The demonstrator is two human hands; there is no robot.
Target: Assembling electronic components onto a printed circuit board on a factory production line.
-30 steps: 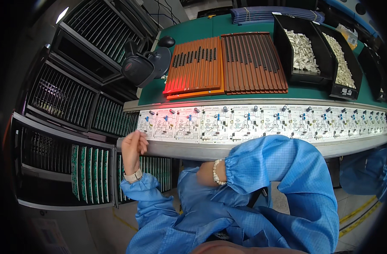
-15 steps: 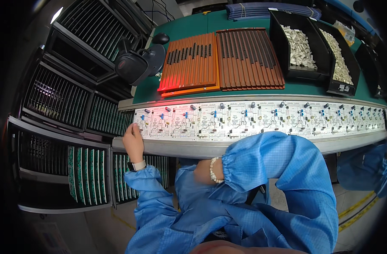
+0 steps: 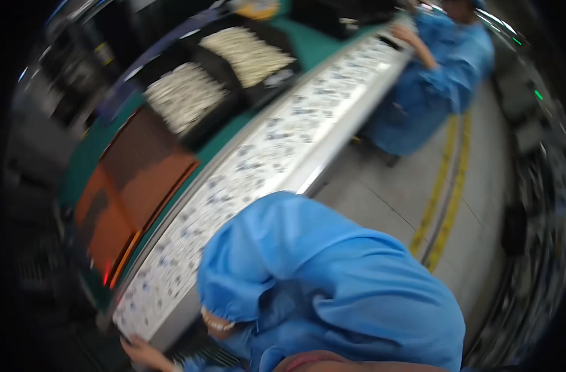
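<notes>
One long green-topped workbench (image 3: 88, 164) fills the area above the left hand (image 3: 145, 354), tilted and blurred. Along its front, a pale metal rail (image 3: 323, 162) slopes from beside that hand toward the upper right, carrying the row of white circuit boards (image 3: 233, 177). The boards begin just beyond the left fingertips and run away from them, dotted with dark and blue components too smeared to tell apart.

Well off at the rail's far end, a co-worker (image 3: 432, 87) in blue has a hand (image 3: 408, 36) at its edge. Nearer, the wearer's wide blue right sleeve (image 3: 308, 242) covers part of the rail, up and right of the left hand. Straight above that hand lie two slotted trays, one orange (image 3: 103, 217) and one brown (image 3: 140, 149); farther beyond are two black bins of small cream parts (image 3: 187, 98).

The left hand reaches to the rail's near corner. Blur leaves me unable to tell whether its fingers are spread, pressed together or pinching a board's edge. The right hand is mostly hidden below its sleeve, so its grip cannot be told; a pale bead bracelet (image 3: 218, 320) marks the wrist. Good handling here probably means light fingertips on board edges, clear of components, and the loose sleeve lifted off the row.
</notes>
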